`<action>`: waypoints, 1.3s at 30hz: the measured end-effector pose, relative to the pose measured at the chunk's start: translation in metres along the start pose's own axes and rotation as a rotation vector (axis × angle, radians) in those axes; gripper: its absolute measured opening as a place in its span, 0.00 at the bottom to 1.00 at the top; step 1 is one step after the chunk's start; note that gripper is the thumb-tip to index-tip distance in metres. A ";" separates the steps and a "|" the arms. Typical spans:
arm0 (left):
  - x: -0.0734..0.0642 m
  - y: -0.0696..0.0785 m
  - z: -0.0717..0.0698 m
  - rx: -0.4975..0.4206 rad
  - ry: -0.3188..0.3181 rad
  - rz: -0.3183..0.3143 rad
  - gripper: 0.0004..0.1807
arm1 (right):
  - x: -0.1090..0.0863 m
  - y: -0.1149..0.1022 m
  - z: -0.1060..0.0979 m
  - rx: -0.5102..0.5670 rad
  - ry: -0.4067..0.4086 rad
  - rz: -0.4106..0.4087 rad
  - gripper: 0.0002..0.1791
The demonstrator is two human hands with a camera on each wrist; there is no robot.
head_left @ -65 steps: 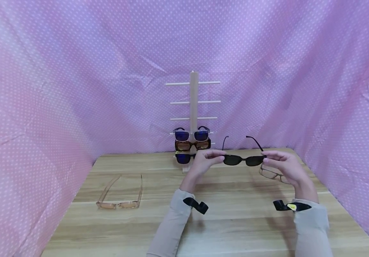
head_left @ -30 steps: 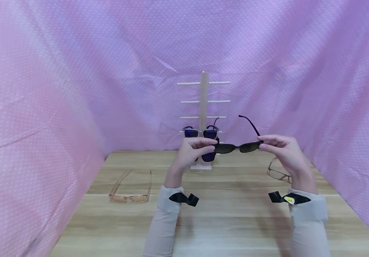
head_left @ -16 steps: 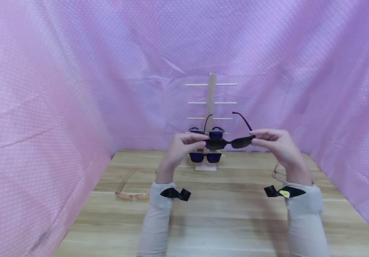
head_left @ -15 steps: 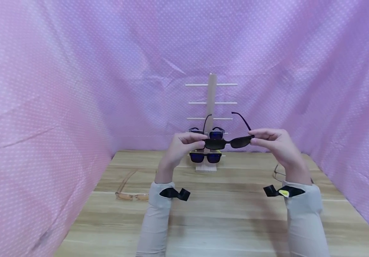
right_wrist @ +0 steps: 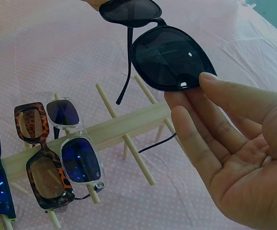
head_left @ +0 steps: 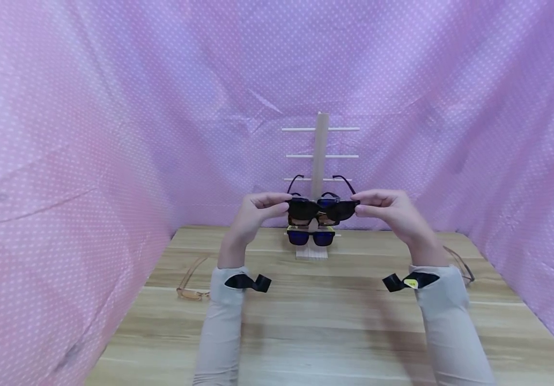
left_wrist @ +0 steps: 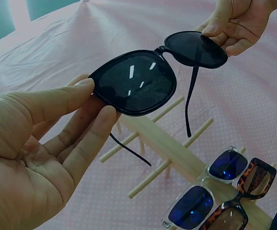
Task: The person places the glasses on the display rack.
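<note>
Black sunglasses (head_left: 304, 208) with dark lenses and unfolded arms are held up in front of a wooden display rack (head_left: 321, 145). My left hand (head_left: 252, 217) pinches their left outer corner between thumb and fingers. At the opposite corner, my right hand (head_left: 392, 214) pinches the frame the same way. Both arms of the sunglasses point toward the rack, as the left wrist view shows. Lower on the rack hang clear-framed sunglasses with blue lenses (right_wrist: 81, 160), tortoiseshell sunglasses (right_wrist: 45, 177) and black-framed sunglasses with blue lenses (head_left: 323, 238). In the head view the held pair partly covers the upper ones.
Peach-coloured glasses (head_left: 191, 295) lie on the wooden table (head_left: 315, 343) at the left, partly behind the left sleeve. Thin-framed glasses (head_left: 467, 271) lie at the right, mostly hidden by the right forearm. Bare pegs (head_left: 344, 129) stick out of the rack's upper part. Pink dotted cloth (head_left: 209, 64) surrounds the table.
Both hands have carried the black sunglasses leftward, from right of the rack to in front of it. They rose at first and have levelled out. The head view has also shifted a little.
</note>
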State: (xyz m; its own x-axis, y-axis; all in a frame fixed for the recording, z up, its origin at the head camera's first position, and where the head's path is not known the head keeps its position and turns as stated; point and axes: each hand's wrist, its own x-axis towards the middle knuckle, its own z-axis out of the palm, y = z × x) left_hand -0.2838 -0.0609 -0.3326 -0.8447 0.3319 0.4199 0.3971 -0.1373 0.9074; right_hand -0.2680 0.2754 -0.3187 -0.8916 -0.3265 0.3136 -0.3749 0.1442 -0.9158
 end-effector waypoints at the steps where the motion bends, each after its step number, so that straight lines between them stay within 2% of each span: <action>1: 0.000 0.000 -0.002 0.005 0.006 -0.007 0.14 | 0.002 0.000 0.001 -0.008 -0.003 0.007 0.14; 8: 0.004 -0.004 -0.007 0.007 0.033 -0.049 0.17 | 0.011 0.002 0.005 -0.020 -0.011 0.047 0.16; 13: 0.006 -0.004 -0.009 0.021 0.052 -0.081 0.17 | 0.015 0.003 0.008 -0.031 0.006 0.081 0.21; 17: 0.010 -0.004 -0.009 0.022 0.068 -0.103 0.17 | 0.019 0.003 0.010 -0.015 0.031 0.091 0.21; 24: 0.017 -0.003 -0.008 0.021 0.096 -0.130 0.17 | 0.030 0.006 0.014 0.085 0.098 0.043 0.24; 30: 0.025 -0.005 -0.008 0.012 0.095 -0.145 0.18 | 0.037 0.011 0.017 0.187 0.165 0.021 0.23; 34: 0.031 -0.007 -0.006 -0.027 0.101 -0.136 0.18 | 0.042 0.016 0.020 0.264 0.218 0.008 0.20; 39: 0.037 -0.013 -0.002 -0.062 0.159 -0.102 0.18 | 0.047 0.022 0.023 0.323 0.274 0.005 0.13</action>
State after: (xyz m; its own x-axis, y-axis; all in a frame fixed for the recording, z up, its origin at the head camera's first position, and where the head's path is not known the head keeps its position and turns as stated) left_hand -0.3212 -0.0486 -0.3284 -0.9276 0.1960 0.3181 0.2875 -0.1693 0.9427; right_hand -0.3124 0.2422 -0.3296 -0.9441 -0.0597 0.3243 -0.3106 -0.1689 -0.9354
